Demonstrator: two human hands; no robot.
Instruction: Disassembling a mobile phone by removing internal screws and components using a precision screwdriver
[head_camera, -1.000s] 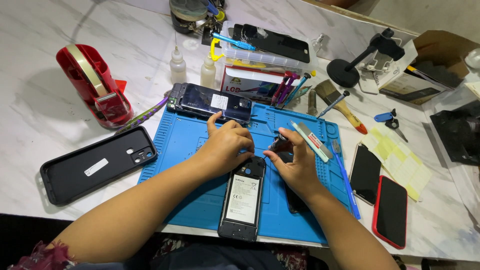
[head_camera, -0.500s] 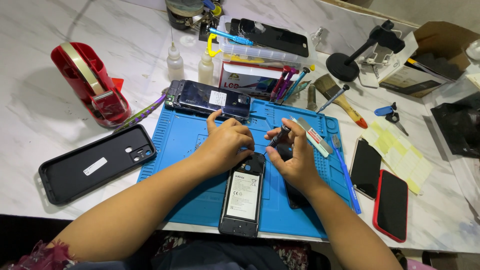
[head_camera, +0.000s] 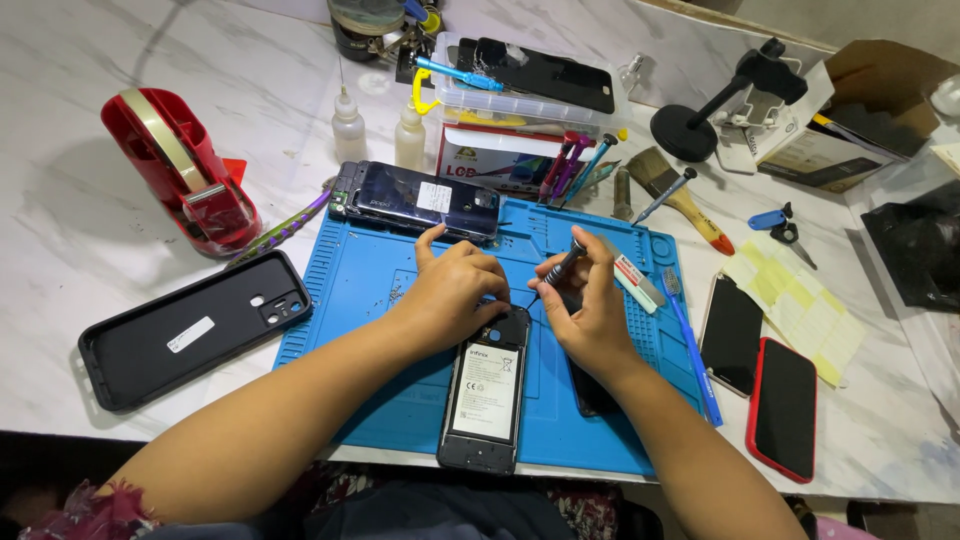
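We see bare blue mat (head_camera: 360, 290) left of the hands, while bottles (head_camera: 348, 125) and boxes (head_camera: 520, 100) crowd the surface's far edge.

Opened phone (head_camera: 484, 394) lying flat on the blue mat, back cover off, long way pointing toward the table edge. Big black battery with a white label filling the middle. Top end tucked under the fingers, bottom end dark and sticking a little over the mat's near edge. Thin dark screwdriver (head_camera: 556, 272) held tilted, silver cap up high, tip down near the phone's top right corner, just above the camera part
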